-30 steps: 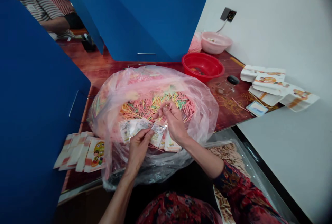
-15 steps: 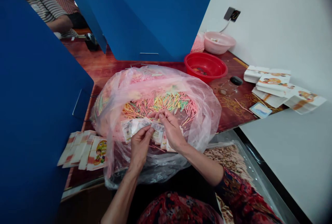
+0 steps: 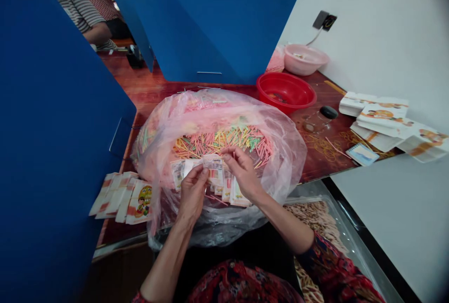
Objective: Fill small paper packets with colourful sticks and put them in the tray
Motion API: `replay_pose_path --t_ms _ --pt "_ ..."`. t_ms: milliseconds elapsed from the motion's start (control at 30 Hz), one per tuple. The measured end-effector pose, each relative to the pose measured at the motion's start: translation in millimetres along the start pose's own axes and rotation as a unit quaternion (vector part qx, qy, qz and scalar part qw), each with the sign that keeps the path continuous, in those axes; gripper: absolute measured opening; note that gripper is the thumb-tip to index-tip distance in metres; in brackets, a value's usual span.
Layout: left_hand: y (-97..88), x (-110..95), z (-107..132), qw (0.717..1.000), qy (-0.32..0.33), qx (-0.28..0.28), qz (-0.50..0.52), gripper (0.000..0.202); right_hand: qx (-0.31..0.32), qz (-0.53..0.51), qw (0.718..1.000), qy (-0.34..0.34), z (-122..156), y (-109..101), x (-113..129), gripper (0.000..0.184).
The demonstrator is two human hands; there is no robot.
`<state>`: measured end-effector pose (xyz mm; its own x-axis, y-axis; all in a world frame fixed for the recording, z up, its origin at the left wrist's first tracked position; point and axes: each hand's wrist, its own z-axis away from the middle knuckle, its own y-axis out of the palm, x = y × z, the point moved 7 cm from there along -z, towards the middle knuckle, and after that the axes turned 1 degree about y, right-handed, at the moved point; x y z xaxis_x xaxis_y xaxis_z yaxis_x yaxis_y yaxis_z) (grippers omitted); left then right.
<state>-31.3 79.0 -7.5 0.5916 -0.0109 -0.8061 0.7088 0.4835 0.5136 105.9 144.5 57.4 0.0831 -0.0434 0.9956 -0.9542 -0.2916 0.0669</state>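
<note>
My left hand (image 3: 192,195) pinches a small clear printed packet (image 3: 214,172) at its left edge; a few pink sticks show inside it. Beside the packet's upper right corner, my right hand (image 3: 244,174) has thumb and forefinger closed together, and what they hold is too small to make out. Below both hands lie several more printed packets (image 3: 239,195). Just beyond them is a heap of thin pink, yellow and green sticks (image 3: 224,140) in the mouth of a large translucent plastic bag (image 3: 286,153).
Stacked printed packs lie at left (image 3: 121,198) and right (image 3: 382,111). A red basin (image 3: 286,90), a pink basin (image 3: 305,60), a jar (image 3: 321,118) and rubber bands (image 3: 324,148) stand or lie to the right. Blue partitions (image 3: 210,22) enclose the table. Another person's arm (image 3: 98,32) shows beyond.
The view has shifted, so the scene sits further right. My right hand has drawn slightly away from my left, and the packet in my left hand shows more fully.
</note>
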Motion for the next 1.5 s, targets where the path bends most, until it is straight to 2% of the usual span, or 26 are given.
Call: replay_pose_path --t_ms 267,400,467,600,733,833,900,967,1033,1133,1167,1200,1233,1267,1300,1400,1467,1500 --pt "2.2 -1 4 1.0 -0.024 0.012 0.011 0.041 0.046 0.064 0.996 -0.032 5 12 2 0.024" --pt "3.5 1 6 0.998 -0.033 0.055 0.014 0.042 0.015 0.047 0.999 -0.024 1 4 -10 0.029" --pt "3.3 1 6 0.998 -0.039 0.059 0.003 0.043 0.004 0.028 1.0 -0.007 0 1 -16 0.03" --pt "4.0 3 6 0.997 -0.041 0.04 -0.041 0.042 0.025 0.038 0.999 0.019 2 2 -16 0.025" --pt "16.1 4 14 0.989 -0.034 0.094 -0.113 0.036 0.042 0.059 0.997 0.004 8 1 -5 0.023" --pt "17.8 4 18 0.971 -0.034 0.145 -0.187 0.033 0.035 0.043 0.998 0.032 14 -14 -11 0.024" --pt "4.9 -4 12 0.961 0.01 0.117 -0.251 0.03 0.023 0.039 0.997 0.061 17 -31 -21 0.025" --pt "-15.7 -21 2 0.934 0.098 0.037 -0.342 0.026 0.015 0.052 0.996 0.071 20 -47 -31 0.026" --pt "-31.2 -38 -7 0.87 0.179 -0.03 -0.459 0.024 0.017 0.087 0.994 0.061 23 -58 -42 0.027" --pt "-32.9 -46 -17 0.75 0.244 -0.035 -0.614 0.026 -0.003 0.185 0.983 0.005 29 -64 -52 0.025" --pt "-31.3 -45 -19 0.72 0.249 -0.025 -0.647 0.027 -0.02 0.224 0.974 -0.018 32 -64 -54 0.023" --pt "-30.3 -44 -22 0.704 0.246 -0.017 -0.666 0.027 -0.039 0.262 0.963 -0.041 36 -63 -55 0.021" --pt "-30.2 -42 -24 0.7 0.24 -0.011 -0.672 0.026 -0.053 0.297 0.951 -0.06 39 -62 -55 0.018" --pt "-31.1 -41 -27 0.709 0.232 -0.008 -0.666 0.023 -0.064 0.329 0.939 -0.074 41 -60 -55 0.016" --pt "-33.3 -40 -29 0.731 0.221 -0.009 -0.646 0.02 -0.075 0.359 0.926 -0.085 43 -60 -54 0.017" --pt "-43.7 -39 -34 0.824 0.184 -0.016 -0.536 0.019 -0.103 0.416 0.897 -0.112 44 -61 -44 0.032" --pt "-49.2 -41 -35 0.873 0.16 -0.021 -0.46 0.024 -0.098 0.4 0.902 -0.132 39 -60 -35 0.039" --pt "-50.5 -44 -34 0.889 0.152 -0.023 -0.432 0.025 -0.083 0.378 0.911 -0.139 34 -56 -30 0.037"
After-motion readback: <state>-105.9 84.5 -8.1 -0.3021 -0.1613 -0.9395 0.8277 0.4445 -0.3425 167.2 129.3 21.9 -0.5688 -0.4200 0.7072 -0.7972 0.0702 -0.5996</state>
